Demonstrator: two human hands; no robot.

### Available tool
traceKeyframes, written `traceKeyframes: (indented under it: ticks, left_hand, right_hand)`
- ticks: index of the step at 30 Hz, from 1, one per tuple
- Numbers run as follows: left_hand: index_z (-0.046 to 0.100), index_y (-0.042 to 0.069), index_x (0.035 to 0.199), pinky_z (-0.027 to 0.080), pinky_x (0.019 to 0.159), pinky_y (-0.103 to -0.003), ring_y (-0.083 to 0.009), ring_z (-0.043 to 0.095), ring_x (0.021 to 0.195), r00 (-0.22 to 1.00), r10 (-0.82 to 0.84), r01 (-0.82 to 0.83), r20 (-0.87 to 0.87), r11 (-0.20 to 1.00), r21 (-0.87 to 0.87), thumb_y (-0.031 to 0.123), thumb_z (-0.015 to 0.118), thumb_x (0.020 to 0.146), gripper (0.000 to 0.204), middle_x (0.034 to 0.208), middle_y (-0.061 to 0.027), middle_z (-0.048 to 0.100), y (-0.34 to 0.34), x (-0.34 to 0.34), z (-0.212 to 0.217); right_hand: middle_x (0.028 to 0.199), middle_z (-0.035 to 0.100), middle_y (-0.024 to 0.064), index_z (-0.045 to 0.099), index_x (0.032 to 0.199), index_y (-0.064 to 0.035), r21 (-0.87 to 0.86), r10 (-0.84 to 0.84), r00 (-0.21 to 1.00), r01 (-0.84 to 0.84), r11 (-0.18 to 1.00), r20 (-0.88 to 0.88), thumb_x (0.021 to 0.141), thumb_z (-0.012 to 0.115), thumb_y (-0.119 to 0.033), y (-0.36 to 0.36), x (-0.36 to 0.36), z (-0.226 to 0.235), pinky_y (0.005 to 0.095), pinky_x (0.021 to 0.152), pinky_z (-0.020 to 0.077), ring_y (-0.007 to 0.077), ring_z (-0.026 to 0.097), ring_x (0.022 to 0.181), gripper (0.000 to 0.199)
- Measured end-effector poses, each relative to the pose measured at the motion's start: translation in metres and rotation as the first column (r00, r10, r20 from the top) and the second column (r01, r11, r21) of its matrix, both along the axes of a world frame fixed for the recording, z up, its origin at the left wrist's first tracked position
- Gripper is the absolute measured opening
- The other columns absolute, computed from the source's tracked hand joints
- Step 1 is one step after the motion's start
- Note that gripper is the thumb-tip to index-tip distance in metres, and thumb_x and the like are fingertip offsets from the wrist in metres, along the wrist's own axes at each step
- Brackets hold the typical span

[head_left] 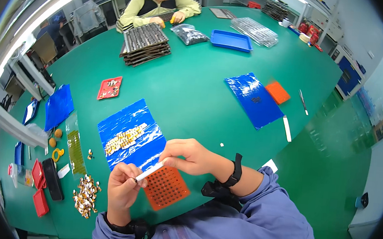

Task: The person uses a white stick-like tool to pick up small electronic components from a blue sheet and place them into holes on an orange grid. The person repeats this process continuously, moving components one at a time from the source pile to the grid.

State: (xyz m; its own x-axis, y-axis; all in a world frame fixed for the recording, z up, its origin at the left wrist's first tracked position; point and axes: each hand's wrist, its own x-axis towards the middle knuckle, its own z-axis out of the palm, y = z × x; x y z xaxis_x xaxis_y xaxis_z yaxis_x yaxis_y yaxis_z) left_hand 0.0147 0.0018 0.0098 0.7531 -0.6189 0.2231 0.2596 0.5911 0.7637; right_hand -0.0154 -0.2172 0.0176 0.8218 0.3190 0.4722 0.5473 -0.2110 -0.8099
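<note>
My left hand (pixel 123 187) and my right hand (pixel 193 156) are pinched on opposite ends of a narrow white strip (pixel 149 172). A small dark spot shows at its left end, too small to name. Under the strip lies an orange-red block (pixel 167 191) with rows of dark-filled holes. Just beyond my hands, a blue film sheet (pixel 148 123) bears many small gold-and-white parts (pixel 126 138) in close rows. To the left of my left hand is a loose heap of similar small parts (pixel 86 195).
Left stand a black case (pixel 53 179), red trays (pixel 40 203) and a yellow tape ring (pixel 57 154). Further off are a small red tray (pixel 110 88), stacked dark trays (pixel 146 45), a blue tray (pixel 231 40) and another person's hands (pixel 178 17). Tweezers (pixel 303 102) lie right.
</note>
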Motion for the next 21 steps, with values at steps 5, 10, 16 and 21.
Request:
traceKeyframes:
  ticks: [5, 10, 16, 21]
  left_hand:
    - [0.046, 0.003, 0.082, 0.043, 0.064, -0.029, -0.0149, 0.046, 0.065, 1.0, -0.023, 0.022, -0.01, 0.999, -0.03, 0.006, 0.055, 0.082, 0.01, 0.071, -0.0078, 0.047, 0.002, 0.004, -0.006]
    - [0.047, 0.004, 0.083, 0.043, 0.066, -0.029, -0.016, 0.049, 0.07, 0.995, -0.087, 0.084, -0.045, 0.994, -0.065, 0.004, 0.054, 0.083, 0.007, 0.074, -0.0066, 0.048, 0.005, 0.006, -0.01]
    - [0.046, 0.005, 0.081, 0.043, 0.063, -0.028, -0.0157, 0.05, 0.068, 0.995, -0.096, 0.096, 0.005, 0.995, -0.027, 0.006, 0.055, 0.083, 0.009, 0.073, -0.0059, 0.048, 0.005, 0.006, -0.012]
    - [0.047, 0.004, 0.081, 0.044, 0.065, -0.026, -0.0152, 0.053, 0.07, 0.993, -0.115, 0.114, -0.027, 0.993, -0.04, 0.002, 0.055, 0.082, 0.009, 0.076, -0.0064, 0.051, 0.006, 0.008, -0.014]
  right_hand:
    - [0.077, 0.055, 0.0073, 0.057, 0.086, -0.0017, 0.018, -0.026, 0.998, 0.025, 1.0, 0.062, 0.074, 0.064, -0.007, 0.004, 0.0, 0.006, 0.0284, 0.062, 0.0431, 0.0193, 0.054, 0.07, 0.015]
    - [0.073, 0.056, 0.0063, 0.059, 0.082, -0.002, 0.067, -0.1, 0.995, 0.101, 0.993, -0.016, 0.075, 0.062, -0.004, 0.01, -0.002, 0.01, 0.0277, 0.061, 0.0429, 0.0179, 0.054, 0.069, 0.008]
    - [0.07, 0.057, 0.0063, 0.06, 0.081, -0.0003, -0.013, -0.042, 0.998, 0.041, 0.999, -0.053, 0.08, 0.058, -0.008, 0.004, -0.001, 0.006, 0.0262, 0.058, 0.0427, 0.0159, 0.054, 0.064, 0.008]
    - [0.066, 0.059, 0.0061, 0.063, 0.081, 0.0003, 0.058, -0.013, 0.986, 0.023, 0.998, -0.168, 0.083, 0.057, -0.011, 0.004, 0.0, -0.001, 0.0241, 0.052, 0.0422, 0.0115, 0.054, 0.057, 0.013]
